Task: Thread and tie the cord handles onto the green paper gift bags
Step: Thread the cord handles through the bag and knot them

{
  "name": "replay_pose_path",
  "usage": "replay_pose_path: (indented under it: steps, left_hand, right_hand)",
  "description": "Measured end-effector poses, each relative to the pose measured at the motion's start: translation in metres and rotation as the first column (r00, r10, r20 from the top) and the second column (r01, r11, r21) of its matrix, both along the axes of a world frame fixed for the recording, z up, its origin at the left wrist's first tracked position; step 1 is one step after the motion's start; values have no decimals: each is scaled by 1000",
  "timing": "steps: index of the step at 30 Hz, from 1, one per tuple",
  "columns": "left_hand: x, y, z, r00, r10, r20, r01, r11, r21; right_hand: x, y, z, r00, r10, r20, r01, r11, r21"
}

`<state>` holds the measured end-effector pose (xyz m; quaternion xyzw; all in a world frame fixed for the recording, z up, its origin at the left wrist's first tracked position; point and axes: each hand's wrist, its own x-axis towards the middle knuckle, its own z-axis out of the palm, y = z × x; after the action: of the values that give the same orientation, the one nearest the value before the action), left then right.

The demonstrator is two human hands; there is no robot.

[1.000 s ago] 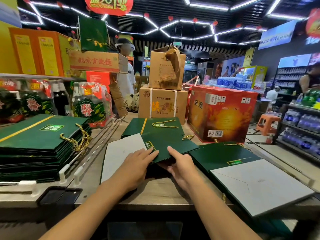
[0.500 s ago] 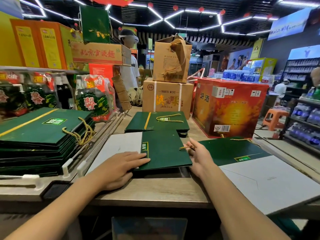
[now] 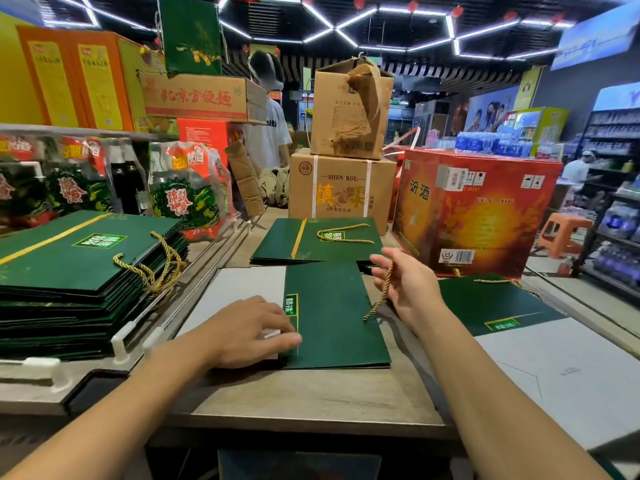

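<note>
A flat green gift bag (image 3: 332,313) lies on the wooden counter (image 3: 311,396) in front of me, its white base panel (image 3: 235,292) to the left. My left hand (image 3: 249,330) rests on the bag's left edge, pressing it down with fingers nearly straight. My right hand (image 3: 408,289) is raised over the bag's right edge and pinches a gold twisted cord (image 3: 381,292), which hangs down to a frayed end. Small holes show near the bag's top edge.
A stack of finished green bags with gold handles (image 3: 86,271) sits at the left. More green bags (image 3: 318,240) lie behind, and another bag (image 3: 498,306) lies at the right. Cardboard boxes (image 3: 343,188) and a red carton (image 3: 474,209) stand behind. A person stands in the background.
My right hand has lifted off the counter with the gold cord, which now hangs from its fingers. The left hand stays pressing the bag's left side.
</note>
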<state>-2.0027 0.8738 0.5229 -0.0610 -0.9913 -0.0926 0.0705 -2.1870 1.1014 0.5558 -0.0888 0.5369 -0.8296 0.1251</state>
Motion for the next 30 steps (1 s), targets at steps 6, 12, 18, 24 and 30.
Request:
replay_pose_path:
  steps: [6, 12, 18, 24, 30]
  left_hand:
    - [-55, 39, 21, 953, 277, -123, -134, 748, 650]
    - [-102, 60, 28, 974, 149, 169, -218, 436, 873]
    - [-112, 60, 16, 981, 192, -27, -56, 415, 908]
    - [-104, 51, 14, 965, 235, -119, -37, 567, 823]
    - [-98, 54, 13, 992, 107, 61, -116, 645, 755]
  right_hand:
    - [14, -18, -16, 884, 278, -376, -119, 911, 395]
    - [22, -22, -27, 766, 465, -443, -119, 780, 614]
    - [16, -21, -32, 873, 401, -276, -209, 822, 530]
    - [2, -17, -22, 947, 272, 171, -273, 962, -12]
    - [2, -14, -22, 983, 171, 61, -174, 984, 39]
